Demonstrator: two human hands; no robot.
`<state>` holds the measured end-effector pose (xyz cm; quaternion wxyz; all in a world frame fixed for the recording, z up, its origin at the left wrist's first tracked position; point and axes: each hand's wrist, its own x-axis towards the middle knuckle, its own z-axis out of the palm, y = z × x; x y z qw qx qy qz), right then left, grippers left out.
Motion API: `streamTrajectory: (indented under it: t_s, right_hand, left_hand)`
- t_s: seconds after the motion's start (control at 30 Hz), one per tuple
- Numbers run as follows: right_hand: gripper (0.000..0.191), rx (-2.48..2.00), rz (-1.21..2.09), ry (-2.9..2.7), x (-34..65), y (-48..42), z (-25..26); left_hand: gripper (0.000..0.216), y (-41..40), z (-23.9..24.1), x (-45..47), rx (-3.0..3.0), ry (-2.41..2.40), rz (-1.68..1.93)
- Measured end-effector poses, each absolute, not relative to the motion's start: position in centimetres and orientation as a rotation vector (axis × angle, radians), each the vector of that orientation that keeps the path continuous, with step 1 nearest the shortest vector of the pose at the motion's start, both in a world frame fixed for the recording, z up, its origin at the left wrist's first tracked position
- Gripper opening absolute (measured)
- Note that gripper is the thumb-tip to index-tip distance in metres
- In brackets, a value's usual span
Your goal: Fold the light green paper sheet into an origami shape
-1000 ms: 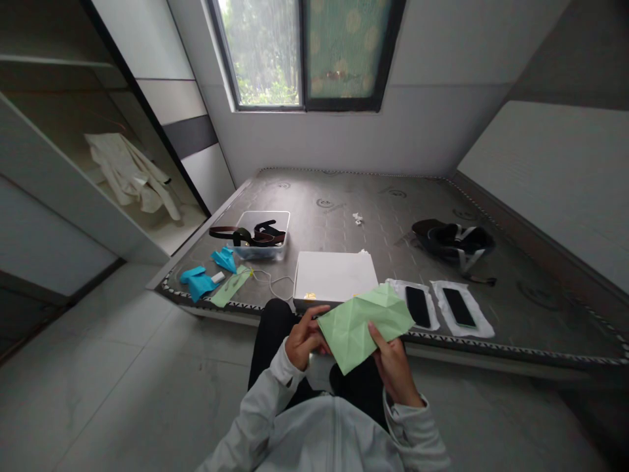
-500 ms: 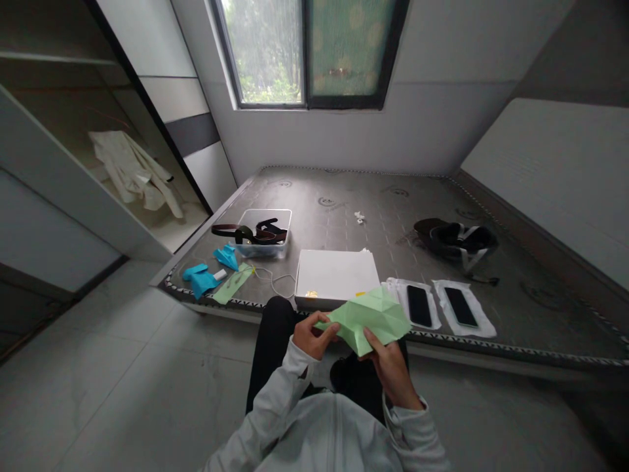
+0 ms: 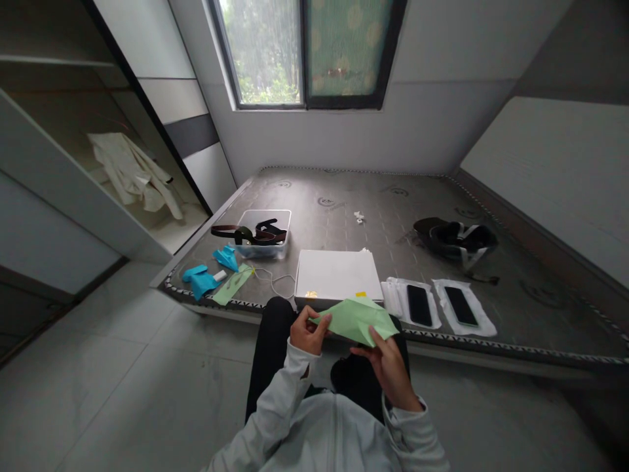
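A creased sheet of light green paper (image 3: pixel 356 320), partly folded, is held above my lap, in front of a white box (image 3: pixel 338 274). My left hand (image 3: pixel 308 331) pinches its narrow left end between thumb and fingers. At the lower right edge my right hand (image 3: pixel 386 364) grips the sheet, with the thumb on top and fingers beneath. The paper hides part of the box's near edge. Small yellow pieces (image 3: pixel 361 294) lie on the box.
Left of the box are a clear plastic bin (image 3: pixel 265 250) with belts, folded blue paper (image 3: pixel 202 282) and a green paper strip (image 3: pixel 233 284). To the right, two phones (image 3: pixel 419 305) rest on white wrapping. A dark cap (image 3: pixel 455 239) sits farther right on the mattress (image 3: pixel 319 223).
The green paper has tilted flatter and shifted slightly left, uncovering more of the box and a yellow piece. My right hand's fingers have moved a little along its edge.
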<state>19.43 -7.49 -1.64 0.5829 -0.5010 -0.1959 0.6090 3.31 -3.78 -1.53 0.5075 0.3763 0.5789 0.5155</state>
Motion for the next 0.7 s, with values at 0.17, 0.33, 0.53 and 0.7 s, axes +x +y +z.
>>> streamTrajectory:
  t_s: [0.17, 0.33, 0.53, 0.7]
  right_hand:
    - [0.065, -1.187, 1.349, -0.693, 18.9, -7.6, -1.4]
    - [0.061, -1.348, 1.188, -0.672, 18.4, -7.2, -1.4]
    - [0.069, -1.400, 1.109, -0.827, 19.2, -7.2, -1.9]
    - [0.093, -1.387, 0.667, -1.209, 18.9, -7.7, -1.2]
  left_hand:
    - [0.045, -3.7, -1.4, 3.2, 0.991, 1.465, 1.233]
    - [0.063, -3.6, -1.5, 2.8, 1.001, 1.319, 1.154]
    - [0.060, -2.9, -2.6, 1.6, 0.871, 1.279, 1.019]
    - [0.058, -2.6, -1.5, 1.2, 0.884, 1.484, 1.047]
